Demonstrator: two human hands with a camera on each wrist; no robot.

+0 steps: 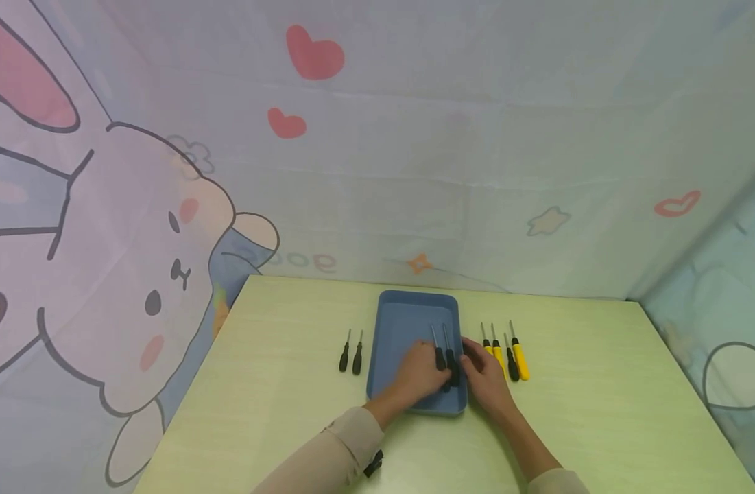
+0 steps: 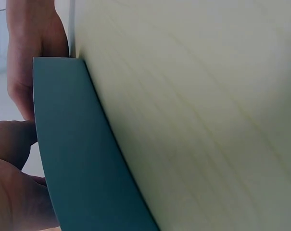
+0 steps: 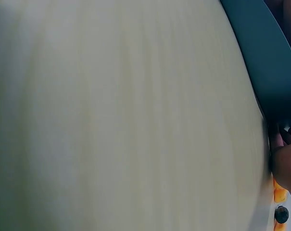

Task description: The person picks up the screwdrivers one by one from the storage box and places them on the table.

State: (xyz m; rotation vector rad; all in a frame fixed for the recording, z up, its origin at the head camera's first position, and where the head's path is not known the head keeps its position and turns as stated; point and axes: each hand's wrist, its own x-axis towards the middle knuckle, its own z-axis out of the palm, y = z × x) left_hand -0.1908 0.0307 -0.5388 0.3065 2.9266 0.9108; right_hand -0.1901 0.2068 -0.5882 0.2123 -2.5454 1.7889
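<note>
A blue-grey tray [image 1: 396,322] lies on the table with two black-handled screwdrivers [image 1: 452,367] along its right side, shafts pointing away. My left hand [image 1: 420,370] reaches over the tray's near part and holds the left one by its handle, its fingers covering part of it. Outside the tray's right wall is my right hand [image 1: 487,381], thumb and fingers bent loosely apart right at the rim. The left wrist view shows the tray's near wall [image 2: 82,144] with fingers behind it. In the right wrist view, the right hand [image 3: 287,161] is low beside the tray's corner.
Left of the tray lie two small black screwdrivers [image 1: 357,360]. To the right are several more, yellow-handled screwdrivers [image 1: 520,360] and a black one [image 1: 512,366]. A small black object [image 1: 374,464] shows by the left sleeve. A printed cloth [image 1: 414,171] hangs behind the table [image 1: 599,398].
</note>
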